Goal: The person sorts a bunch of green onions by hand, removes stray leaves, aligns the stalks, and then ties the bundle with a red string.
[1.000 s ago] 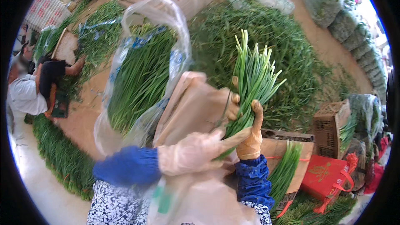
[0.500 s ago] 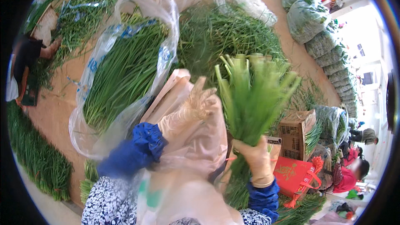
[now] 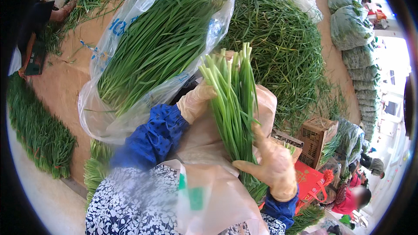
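Observation:
A bunch of garlic chives (image 3: 230, 109) stands tilted in front of me, pale cut stems at the top and green leaves running down. My left hand (image 3: 198, 100), in a cream glove, closes on its left side near the stems, its fingertips partly hidden behind them. My right hand (image 3: 276, 161), also gloved, lies against the lower right of the bunch with thumb and fingers spread apart. The thumb crosses the leaves in front. Beneath the bunch a pinkish plastic sheet (image 3: 200, 137) covers my lap.
A clear plastic bag (image 3: 102, 124) full of chives lies at left. Loose chives (image 3: 278, 39) are heaped beyond my hands. Crates (image 3: 311, 148), a red bag (image 3: 307, 182) and stuffed bags (image 3: 350, 28) line the right. Standing bundles (image 3: 39, 135) fill the left edge; another person's arm (image 3: 63, 11) shows there.
My left hand has moved from open air onto the bunch. The right hand's grip has loosened, its fingers now spread. The bunch has shifted left and nearer the lap sheet.

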### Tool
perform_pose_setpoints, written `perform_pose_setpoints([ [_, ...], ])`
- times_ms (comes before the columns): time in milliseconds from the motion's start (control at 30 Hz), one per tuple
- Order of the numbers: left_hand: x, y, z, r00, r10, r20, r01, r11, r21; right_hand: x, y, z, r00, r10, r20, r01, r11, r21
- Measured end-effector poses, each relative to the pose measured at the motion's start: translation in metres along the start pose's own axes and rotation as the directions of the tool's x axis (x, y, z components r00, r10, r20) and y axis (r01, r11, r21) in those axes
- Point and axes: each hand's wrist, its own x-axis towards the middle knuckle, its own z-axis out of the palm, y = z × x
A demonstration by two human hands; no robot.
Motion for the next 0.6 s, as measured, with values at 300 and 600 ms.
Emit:
perform_pose_setpoints([
  [300, 0.005, 0.005, -0.004, 0.988, 0.06, 0.144, -0.064, 0.998, 0.025, 0.07, -0.023, 0.044, 0.801, -0.269, -0.535, 0.37, 0.925, 0.088],
  [600, 0.021, 0.008, 0.003, 0.999, 0.017, 0.041, -0.016, 1.0, -0.026, 0.06, -0.02, 0.055, 0.939, -0.136, -0.315, 0.214, 0.949, 0.23],
])
